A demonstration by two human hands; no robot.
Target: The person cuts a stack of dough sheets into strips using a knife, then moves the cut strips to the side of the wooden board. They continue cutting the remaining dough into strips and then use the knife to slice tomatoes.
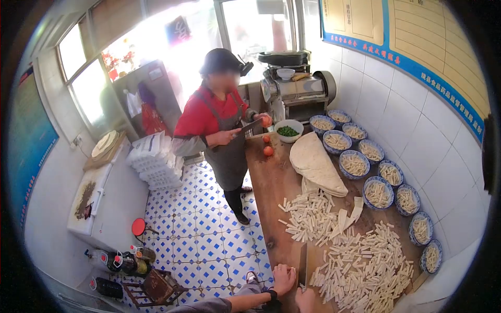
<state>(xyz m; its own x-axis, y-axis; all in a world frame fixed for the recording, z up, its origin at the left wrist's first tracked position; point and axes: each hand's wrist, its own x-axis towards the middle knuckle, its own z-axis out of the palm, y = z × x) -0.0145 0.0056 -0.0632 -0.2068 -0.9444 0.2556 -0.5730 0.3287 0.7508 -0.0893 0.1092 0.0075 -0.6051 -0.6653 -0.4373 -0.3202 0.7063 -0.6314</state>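
Observation:
At the near edge of the wooden table (279, 172), my right hand (305, 299) closes around the handle end of a broad-bladed kitchen knife (303, 263), its blade pointing away from me. Just left of the blade is my left hand (284, 279), fingers curled; whatever they may hold is hidden. A dark band circles that wrist. Right of the knife spreads a wide heap of cut pale dough strips (365, 268). Beyond it lies a smaller pile of strips (310, 216) with a few uncut dough pieces (347, 216). A large folded flatbread sheet (315, 161) rests farther up the table.
Blue-patterned bowls (378, 193) filled with strips line the wall side. Across the table a co-worker (216, 120) holds a knife and a round reddish item, near tomatoes (268, 151) and a bowl of chopped greens (288, 130). A wooden stool (156, 287) and bottles (128, 263) stand on the floor.

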